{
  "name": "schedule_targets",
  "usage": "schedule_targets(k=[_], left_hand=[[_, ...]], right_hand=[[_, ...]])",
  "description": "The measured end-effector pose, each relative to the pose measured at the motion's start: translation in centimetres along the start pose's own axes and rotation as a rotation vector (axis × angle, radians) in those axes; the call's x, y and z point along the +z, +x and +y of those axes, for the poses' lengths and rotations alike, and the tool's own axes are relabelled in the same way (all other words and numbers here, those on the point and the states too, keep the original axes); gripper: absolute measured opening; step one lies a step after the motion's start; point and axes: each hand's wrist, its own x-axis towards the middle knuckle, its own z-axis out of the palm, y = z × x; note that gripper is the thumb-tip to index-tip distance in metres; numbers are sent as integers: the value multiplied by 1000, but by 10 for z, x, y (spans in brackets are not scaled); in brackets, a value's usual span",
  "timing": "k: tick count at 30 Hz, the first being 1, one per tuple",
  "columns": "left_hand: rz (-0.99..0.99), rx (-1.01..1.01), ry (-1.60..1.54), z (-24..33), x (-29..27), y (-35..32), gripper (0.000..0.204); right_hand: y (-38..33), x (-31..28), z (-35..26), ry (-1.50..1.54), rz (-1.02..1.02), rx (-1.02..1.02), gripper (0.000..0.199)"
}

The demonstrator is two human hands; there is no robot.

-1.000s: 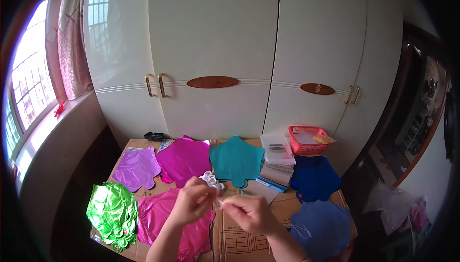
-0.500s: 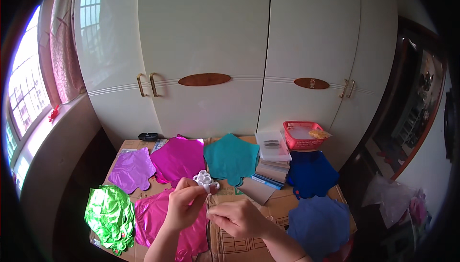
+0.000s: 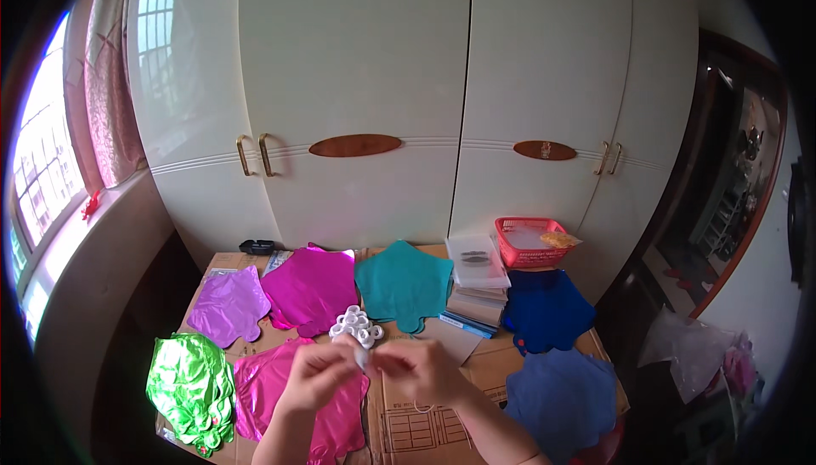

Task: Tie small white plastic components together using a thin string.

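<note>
Over the cardboard's middle, my left hand (image 3: 316, 376) pinches a small white ring-like piece (image 3: 361, 358) between thumb and fingertips. My right hand (image 3: 422, 371) meets it from the right, its fingers closed in a pinch. What they grip is mostly hidden, but a thin pale string (image 3: 423, 406) loops down below that hand. Just beyond my fingertips lies a heap of small white ring-shaped rolls (image 3: 355, 324). Under my left forearm spreads a flat hot-pink foil balloon (image 3: 263, 388).
More flat foil balloons lie around: green (image 3: 189, 388), lilac (image 3: 228, 305), magenta (image 3: 312, 288), teal (image 3: 404, 282), dark blue (image 3: 548, 308) and slate blue (image 3: 563, 397). A stack of clear-bagged cards (image 3: 478, 263) and a red basket (image 3: 520, 254) stand at the back, before white cabinets (image 3: 357, 57).
My hands have come closer together, the right one rising to meet the left fingertips. Both now sit slightly nearer to me, leaving the heap of white rolls more exposed.
</note>
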Motion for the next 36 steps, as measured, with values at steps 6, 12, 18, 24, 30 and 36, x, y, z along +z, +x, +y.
schedule_targets(k=[6,12,18,24,30,36], left_hand=[[-96,132,796,5,-7,4,19],[52,107,664,8,6,5,19],[-130,-38,258,8,-7,3,20],[73,125,807,2,-10,7,16],[138,4,372,12,8,7,14],[-76,30,367,6,-5,-2,17]], right_hand=[[-1,-8,-16,-85,118,-51,6],[-1,-1,-15,-168,6,-213,5],[6,2,8,-89,114,-75,8],[0,0,-11,-114,77,-177,12],[1,8,1,-85,71,-165,6],[3,1,5,36,145,-13,9]])
